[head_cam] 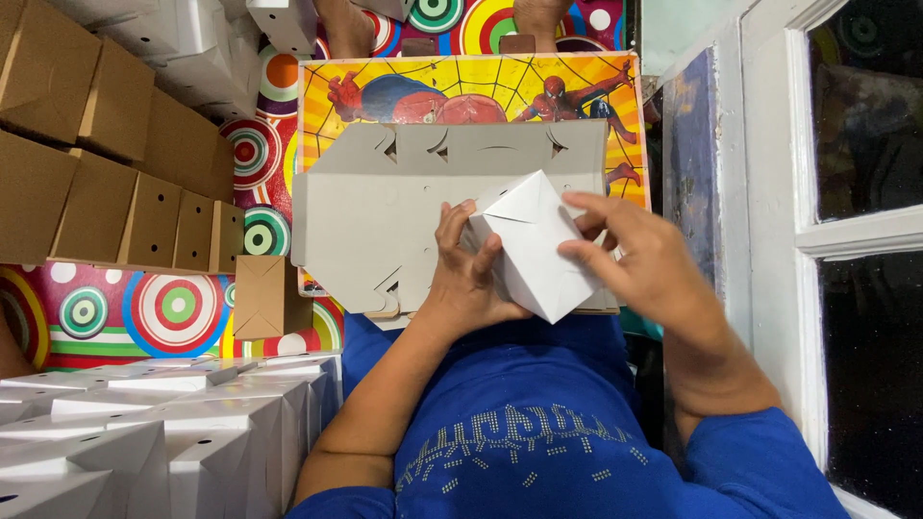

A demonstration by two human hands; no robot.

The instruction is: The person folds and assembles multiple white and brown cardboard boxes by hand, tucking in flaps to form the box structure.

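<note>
while the left hand [468, 272] and right hand [646, 258] pinch the half-folded white box [532, 252] above the flat grey cardboard [370, 226], uneven finger pressure could crease a panel or pop a flap loose

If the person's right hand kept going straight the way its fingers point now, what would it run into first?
The right hand points leftward and its fingertips already press on the folded white box. Past the box, the left hand grips the other side, so that would likely come next, though depth is hard to judge.
</note>
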